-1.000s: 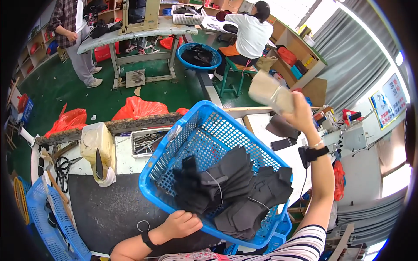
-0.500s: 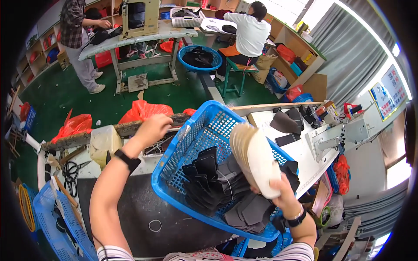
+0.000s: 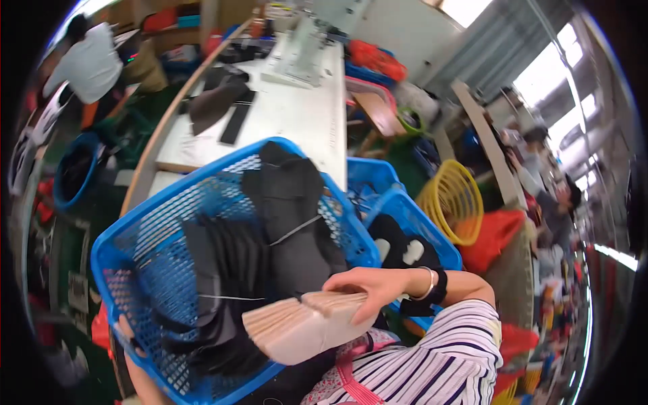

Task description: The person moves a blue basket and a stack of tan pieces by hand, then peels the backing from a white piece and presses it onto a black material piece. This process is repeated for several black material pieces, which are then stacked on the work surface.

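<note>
My right hand (image 3: 378,289) grips a stack of cream-coloured flat shoe-sole-shaped pieces (image 3: 304,332), tilted over the near edge of a blue plastic basket (image 3: 196,181). My left hand (image 3: 129,339) is at the basket's left side, its fingers curled on the wall near the rim; part of it is hidden. Inside the basket lie bundles of black and dark grey cut pieces (image 3: 226,260), some tied with pale bands.
Beyond the basket is a white worktable (image 3: 310,115) with dark pieces (image 3: 219,101) and a sewing machine (image 3: 297,57). To the right stand a smaller blue basket (image 3: 422,226) holding black pieces and a yellow basket (image 3: 453,202). Someone in a white top (image 3: 88,64) sits at far left.
My view has swung right. My left hand, raised and free before, is now on the basket's side. The basket appears turned, and the cream stack is lower, at its near edge.
</note>
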Motion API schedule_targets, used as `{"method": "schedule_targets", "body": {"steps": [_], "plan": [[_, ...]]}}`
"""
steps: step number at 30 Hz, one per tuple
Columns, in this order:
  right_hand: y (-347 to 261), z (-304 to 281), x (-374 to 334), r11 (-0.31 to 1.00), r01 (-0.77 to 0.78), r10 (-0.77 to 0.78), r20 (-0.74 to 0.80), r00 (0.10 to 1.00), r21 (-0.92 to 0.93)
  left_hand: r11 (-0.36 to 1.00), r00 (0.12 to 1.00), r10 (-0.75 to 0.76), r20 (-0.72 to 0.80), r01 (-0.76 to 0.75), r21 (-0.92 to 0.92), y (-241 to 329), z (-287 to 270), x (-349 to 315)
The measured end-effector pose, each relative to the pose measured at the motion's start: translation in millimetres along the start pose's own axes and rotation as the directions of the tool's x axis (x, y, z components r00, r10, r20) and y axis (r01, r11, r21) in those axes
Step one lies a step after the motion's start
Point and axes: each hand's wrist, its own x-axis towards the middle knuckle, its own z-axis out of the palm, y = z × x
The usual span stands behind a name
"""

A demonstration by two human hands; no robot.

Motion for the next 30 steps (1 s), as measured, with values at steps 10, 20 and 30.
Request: {"method": "schedule_targets", "body": {"steps": [10,20,30], "plan": [[46,38,-45,0.910,0.373,-0.375,0.024,0.927,-0.183,0.704,0.914,0.018,-0.406,0.277,0.654,54,-112,-185],[114,141,26,0.903,0.298,-0.318,-0.015,0.948,-0.308,0.595,0.216,0.197,-0.956,0.749,0.291,247,-104,-341],[177,173,1,0.741,0.578,-0.672,-0.394,0.628,-0.343,-0.098,0.983,0.175,-0.059,0.077,0.992,268,255,-362]]}}
